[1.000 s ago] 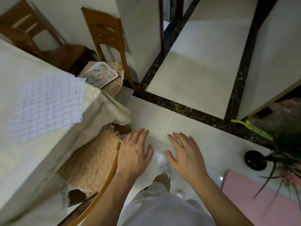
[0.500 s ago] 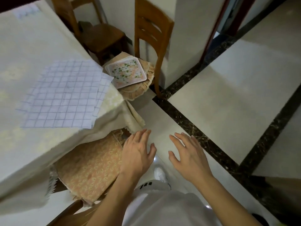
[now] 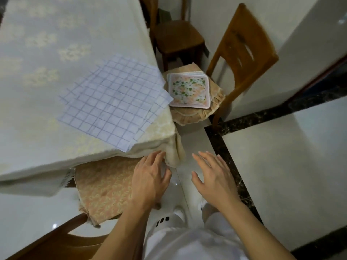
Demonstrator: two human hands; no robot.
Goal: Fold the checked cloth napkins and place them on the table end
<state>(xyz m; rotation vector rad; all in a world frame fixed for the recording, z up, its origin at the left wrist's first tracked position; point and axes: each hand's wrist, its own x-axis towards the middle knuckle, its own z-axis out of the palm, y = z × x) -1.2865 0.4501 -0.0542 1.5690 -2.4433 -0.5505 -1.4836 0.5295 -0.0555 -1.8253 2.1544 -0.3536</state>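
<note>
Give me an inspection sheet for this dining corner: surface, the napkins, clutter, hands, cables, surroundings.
Surface: table covered by a pale patterned tablecloth, which hangs over the corner.
Job's things: checked napkins lie flat, overlapping, unfolded, at the table's corner.
Clutter: floral square mats stacked on a cushioned chair beyond the corner.
Hands: left hand open, fingers near the hanging tablecloth; contact unclear. Right hand open, holding nothing.
Cables: nothing seen.
Surroundings: second cushioned chair tucked under the near edge; wooden stool further back; tiled floor with dark border.
</note>
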